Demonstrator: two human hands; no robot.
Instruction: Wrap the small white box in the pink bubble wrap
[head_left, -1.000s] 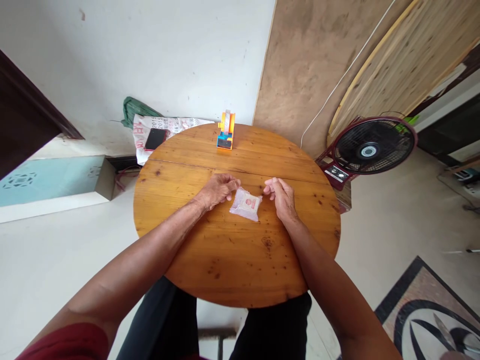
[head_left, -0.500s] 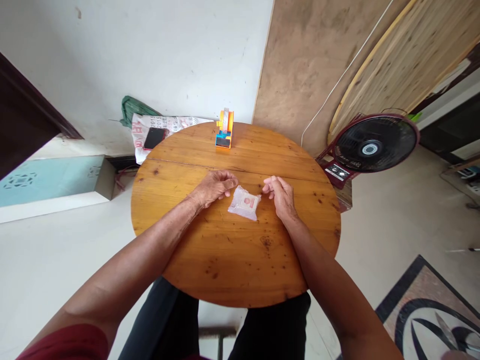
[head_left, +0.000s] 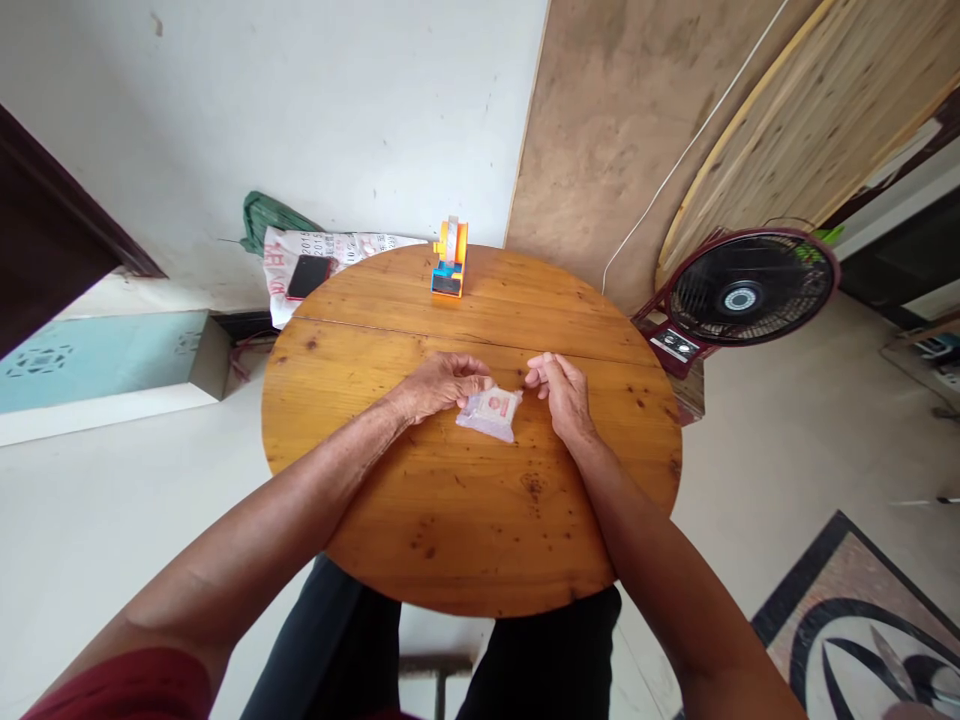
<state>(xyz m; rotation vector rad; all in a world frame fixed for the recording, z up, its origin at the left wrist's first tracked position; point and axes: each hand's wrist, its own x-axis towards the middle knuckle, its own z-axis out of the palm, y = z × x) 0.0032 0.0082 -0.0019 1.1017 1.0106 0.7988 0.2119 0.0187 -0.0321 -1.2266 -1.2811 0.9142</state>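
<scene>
A small translucent wrapped packet with red print lies on the round wooden table, between my hands. My left hand has its thumb and fingertips pinched at the packet's upper left corner, covering that corner. Just off the packet's upper right corner, my right hand rests with its fingers bent and slightly apart, the fingertips near the edge. Nothing shows in my right hand.
An orange and blue tape dispenser stands at the table's far edge. Behind the left rim are a printed white bag, a dark phone and a green bag. A fan stands at the right.
My left hand has moved right and slightly toward me, over the packet's upper left corner, which it now covers. My right hand has barely moved.
</scene>
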